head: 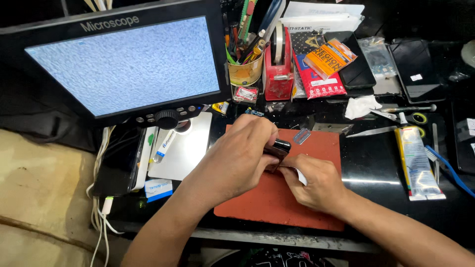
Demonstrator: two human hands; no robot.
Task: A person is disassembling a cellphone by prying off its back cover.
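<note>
1. My left hand [245, 158], at the middle of the frame, is closed around a small black device [277, 148] over the red mat [277, 202].
2. My right hand [314, 183], just right of it, pinches a thin white piece [301, 176] against the device's edge.
3. A microscope screen [123, 64] fills the upper left.

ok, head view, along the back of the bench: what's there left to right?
Black microscope monitor with grey screen → yellow cup stuffed with pens and tools → red tape dispenser → orange flat packet → crumpled white tissue → dark phone lying flat.
</note>
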